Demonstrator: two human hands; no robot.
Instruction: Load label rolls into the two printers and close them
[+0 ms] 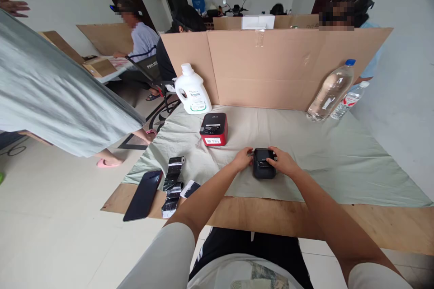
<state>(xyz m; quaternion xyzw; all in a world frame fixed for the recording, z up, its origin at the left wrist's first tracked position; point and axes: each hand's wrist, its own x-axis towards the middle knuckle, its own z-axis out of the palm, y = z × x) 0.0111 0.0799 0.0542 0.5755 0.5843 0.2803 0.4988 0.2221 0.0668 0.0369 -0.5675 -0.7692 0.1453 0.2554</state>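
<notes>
At centre frame, the left hand [242, 159] and right hand [283, 162] cover the sides of a small black device [263, 163], so the grip of the fingers on its far edges cannot be made out. Print on the red-and-black box [214, 129] and the white jug [192, 90] is too small to read. The cardboard screen [271, 67] hides the bodies of people behind it. A person in a grey garment [57, 95] is cut off by the left edge. The bench [389, 228] runs out at lower right.
</notes>
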